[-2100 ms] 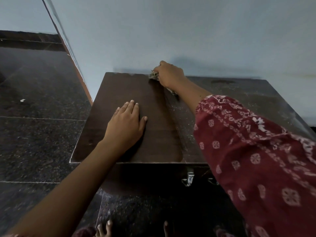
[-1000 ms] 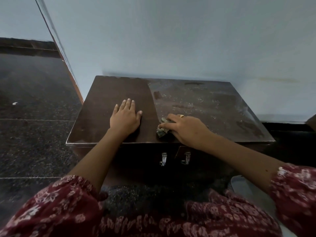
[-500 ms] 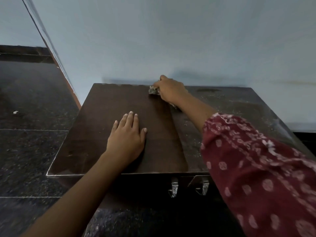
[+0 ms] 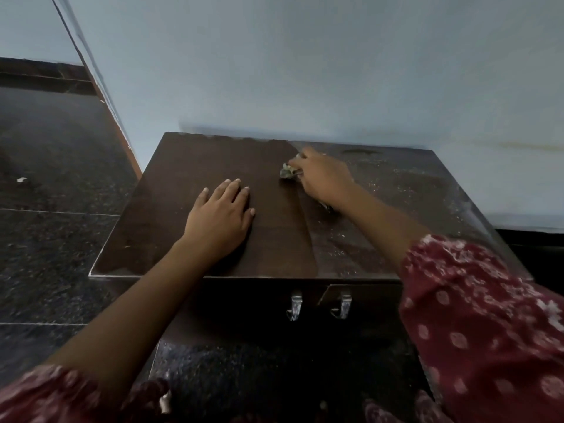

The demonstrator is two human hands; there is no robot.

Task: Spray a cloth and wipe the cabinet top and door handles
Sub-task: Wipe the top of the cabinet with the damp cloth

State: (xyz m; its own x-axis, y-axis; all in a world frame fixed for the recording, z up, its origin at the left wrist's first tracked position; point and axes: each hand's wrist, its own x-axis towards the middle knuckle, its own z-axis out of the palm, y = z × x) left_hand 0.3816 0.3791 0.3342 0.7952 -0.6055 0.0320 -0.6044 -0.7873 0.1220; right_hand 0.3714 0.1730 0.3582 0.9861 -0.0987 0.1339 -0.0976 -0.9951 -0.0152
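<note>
A low dark-brown cabinet stands against the pale wall; its top [image 4: 183, 178] is clean and dark on the left half, dusty and speckled on the right half. My right hand [image 4: 323, 177] presses a small crumpled greenish cloth [image 4: 287, 171] onto the top near the back, at the border between clean and dusty. My left hand [image 4: 219, 218] lies flat, fingers apart, on the clean left half. Two metal door handles [image 4: 295, 306] [image 4: 343, 306] hang on the front below the top edge.
Dark speckled stone floor [image 4: 55, 239] surrounds the cabinet on the left. A wall corner with an orange-brown edge [image 4: 122, 132] runs down behind the cabinet's left side. A small white scrap [image 4: 21, 179] lies on the floor at the left.
My right hand with the cloth swept from the front edge to the back edge, and has now come a little forward from the back. My left hand stayed flat in place.
</note>
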